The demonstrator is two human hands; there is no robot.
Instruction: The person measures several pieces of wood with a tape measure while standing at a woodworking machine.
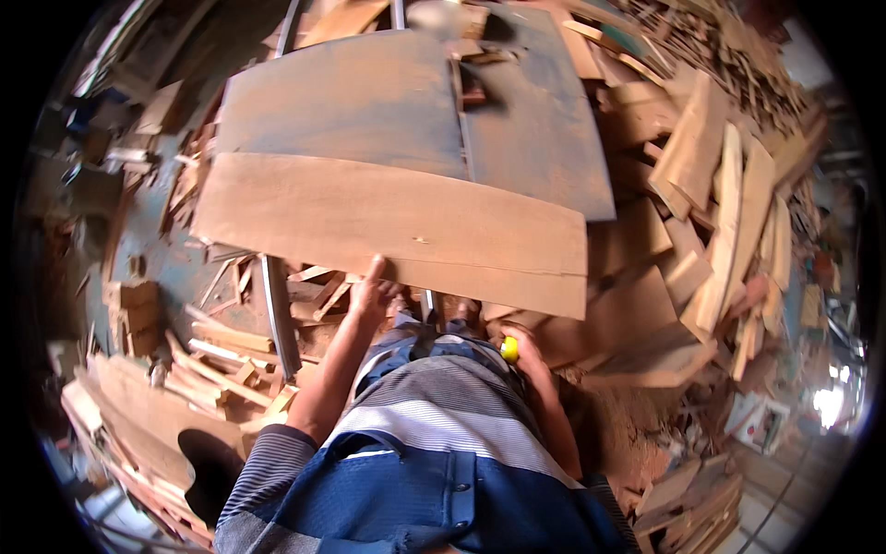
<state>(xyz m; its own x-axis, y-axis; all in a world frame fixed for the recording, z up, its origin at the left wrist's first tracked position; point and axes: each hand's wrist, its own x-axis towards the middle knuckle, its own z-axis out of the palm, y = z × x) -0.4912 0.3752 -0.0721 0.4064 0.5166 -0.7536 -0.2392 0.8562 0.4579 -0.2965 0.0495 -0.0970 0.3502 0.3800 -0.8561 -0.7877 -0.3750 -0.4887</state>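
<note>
A wide wooden board lies across the near part of a dusty grey metal table top, its near edge sticking out toward me. There is a crack along its right part and a small knot-like mark near the middle. My left hand grips the near edge, thumb on the upper face and the other fingers mostly hidden below. Close to my body, below the board's right end, my right hand is closed around a small yellow object, whose kind I cannot make out.
A narrow gap splits the table top. Offcuts and planks are heaped along the right, with more wood strips at the lower left. A metal leg stands left of my left arm. Stacked boards lie at the lower right.
</note>
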